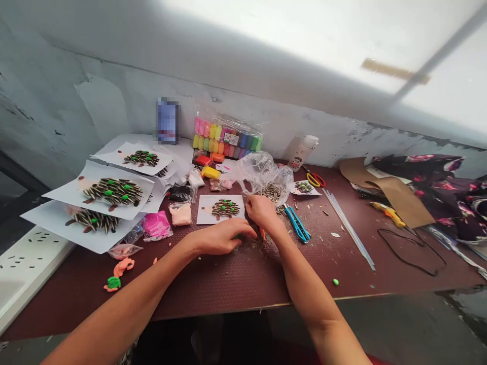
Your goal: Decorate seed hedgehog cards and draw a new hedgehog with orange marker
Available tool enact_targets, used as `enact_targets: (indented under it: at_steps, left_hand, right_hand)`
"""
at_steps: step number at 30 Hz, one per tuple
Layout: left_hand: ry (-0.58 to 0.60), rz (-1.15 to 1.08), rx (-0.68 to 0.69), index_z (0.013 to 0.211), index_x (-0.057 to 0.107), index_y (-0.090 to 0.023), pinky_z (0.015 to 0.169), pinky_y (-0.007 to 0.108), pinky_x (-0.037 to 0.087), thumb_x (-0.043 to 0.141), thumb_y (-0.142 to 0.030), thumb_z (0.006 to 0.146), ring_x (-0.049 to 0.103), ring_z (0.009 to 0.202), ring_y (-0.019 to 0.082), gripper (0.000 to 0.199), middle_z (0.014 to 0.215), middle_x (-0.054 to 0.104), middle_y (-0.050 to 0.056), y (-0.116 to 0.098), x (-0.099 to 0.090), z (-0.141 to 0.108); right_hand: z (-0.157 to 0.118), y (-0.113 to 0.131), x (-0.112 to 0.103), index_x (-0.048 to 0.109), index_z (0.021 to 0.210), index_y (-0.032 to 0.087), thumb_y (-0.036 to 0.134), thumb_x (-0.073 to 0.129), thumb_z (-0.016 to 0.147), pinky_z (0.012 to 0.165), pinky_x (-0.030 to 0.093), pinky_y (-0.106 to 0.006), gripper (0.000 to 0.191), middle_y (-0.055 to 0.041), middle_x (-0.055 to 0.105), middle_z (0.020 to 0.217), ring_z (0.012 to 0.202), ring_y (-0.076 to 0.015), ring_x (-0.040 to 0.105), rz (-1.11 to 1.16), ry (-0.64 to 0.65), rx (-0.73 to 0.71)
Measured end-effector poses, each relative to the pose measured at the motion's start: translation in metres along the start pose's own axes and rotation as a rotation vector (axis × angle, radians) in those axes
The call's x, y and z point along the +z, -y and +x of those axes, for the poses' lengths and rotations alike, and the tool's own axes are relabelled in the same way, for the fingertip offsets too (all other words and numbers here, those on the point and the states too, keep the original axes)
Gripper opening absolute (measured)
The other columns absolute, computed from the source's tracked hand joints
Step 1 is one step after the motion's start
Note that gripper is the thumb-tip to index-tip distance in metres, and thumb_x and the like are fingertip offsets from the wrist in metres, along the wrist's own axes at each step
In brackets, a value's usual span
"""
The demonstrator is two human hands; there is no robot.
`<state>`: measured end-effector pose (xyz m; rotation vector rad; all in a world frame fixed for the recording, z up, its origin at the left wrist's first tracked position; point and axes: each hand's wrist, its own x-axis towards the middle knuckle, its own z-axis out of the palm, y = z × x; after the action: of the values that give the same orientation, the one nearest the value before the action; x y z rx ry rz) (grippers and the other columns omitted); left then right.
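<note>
The left hand (221, 237) lies curved on the bench (213, 290), its fingers bent inward with a speck of green clay (238, 236) showing just under the fingertips, and the right hand (262, 212) is pinched closed just beside it, with a small orange piece (262, 233) sticking out below. Whether either hand is actually gripping these bits, I can't tell. Directly ahead of the hands sits a white card (204, 210) bearing a sunflower-seed hedgehog (225, 208) with green dots, its edge almost touching the right fingertips (248, 202). Beyond the right hand, a clear plastic bag of sunflower seeds (272, 191) slumps on the bench, and a blue craft knife (296, 223) lies near that wrist. Further right are red-and-yellow scissors (315, 179), long clear glue sticks (348, 228), a yellow glue gun (386, 214) and a black cord (413, 251). To the left of the hands, packets of pink clay (157, 225) and peach clay (180, 214) sit near three more hedgehog cards (114, 191), with scraps of orange clay (124, 266) nearer the left forearm. Ahead, against the wall, stands a pack of coloured clay bars (227, 137).
</note>
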<state>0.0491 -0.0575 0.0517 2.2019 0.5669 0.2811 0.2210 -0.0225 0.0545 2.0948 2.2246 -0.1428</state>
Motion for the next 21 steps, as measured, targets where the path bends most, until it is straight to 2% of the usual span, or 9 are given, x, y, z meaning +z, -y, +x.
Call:
enact_targets:
  at_steps: [3,8,12,16,18,20,21]
  left_hand:
    - [-0.053,0.184,-0.050,0.111,0.068,-0.019,0.102,0.037,0.047,0.057,-0.004,0.080,0.060,0.113,0.025,0.036,0.118,0.066,0.010,0.004,0.002,0.001]
    - [-0.026,0.343,-0.183,0.103,0.069,-0.016,0.093,0.038,0.049,0.062,-0.012,0.083,0.061,0.105,0.028,0.022,0.109,0.066,0.012,0.001,0.003,0.001]
    - [0.007,0.200,-0.108,0.100,0.070,-0.017,0.090,0.034,0.050,0.064,-0.017,0.083,0.065,0.099,0.024,0.017,0.106,0.069,0.009,-0.002,0.008,0.003]
    - [-0.043,-0.024,-0.019,0.107,0.072,-0.018,0.095,0.033,0.049,0.064,-0.023,0.087,0.066,0.105,0.022,0.022,0.113,0.074,0.008,-0.006,0.006,0.002]
    - [-0.086,-0.124,-0.048,0.105,0.074,-0.017,0.091,0.031,0.051,0.060,-0.024,0.088,0.068,0.099,0.021,0.023,0.109,0.077,0.007,-0.005,0.000,0.001]
    - [-0.134,-0.204,-0.120,0.095,0.074,-0.015,0.078,0.029,0.054,0.057,-0.025,0.088,0.068,0.083,0.018,0.021,0.091,0.077,0.006,0.001,-0.009,0.000]
    - [-0.195,-0.232,-0.155,0.092,0.073,-0.014,0.075,0.029,0.054,0.056,-0.026,0.089,0.068,0.078,0.018,0.021,0.084,0.075,0.006,0.005,-0.014,-0.001]
  right_hand:
    - [0.000,0.001,0.001,0.074,0.110,0.019,0.025,0.040,0.101,0.083,0.049,-0.034,0.035,-0.0155,0.076,0.110,0.104,-0.0293,0.071,0.007,0.003,0.005]
    - [-0.001,0.002,0.002,0.072,0.112,0.019,0.025,0.041,0.101,0.083,0.050,-0.034,0.034,-0.0155,0.076,0.111,0.105,-0.0298,0.071,0.012,-0.003,0.005]
    - [-0.001,0.002,0.004,0.071,0.115,0.019,0.024,0.040,0.101,0.083,0.049,-0.034,0.034,-0.0156,0.076,0.111,0.105,-0.0296,0.071,0.005,-0.007,0.000]
    - [0.001,0.004,0.006,0.069,0.116,0.020,0.025,0.038,0.103,0.084,0.049,-0.033,0.035,-0.0148,0.076,0.112,0.106,-0.0282,0.071,0.013,-0.009,-0.012]
    - [0.001,0.005,0.007,0.069,0.116,0.019,0.028,0.039,0.104,0.084,0.049,-0.033,0.034,-0.0148,0.076,0.112,0.107,-0.0281,0.071,0.022,-0.012,-0.014]
    - [0.001,0.007,0.007,0.068,0.117,0.018,0.032,0.039,0.104,0.084,0.049,-0.032,0.034,-0.0153,0.075,0.113,0.108,-0.0278,0.071,0.027,-0.014,-0.008]
    - [0.000,0.007,0.006,0.067,0.117,0.018,0.033,0.040,0.104,0.084,0.049,-0.032,0.034,-0.0155,0.075,0.113,0.108,-0.0275,0.071,0.030,-0.012,-0.005]
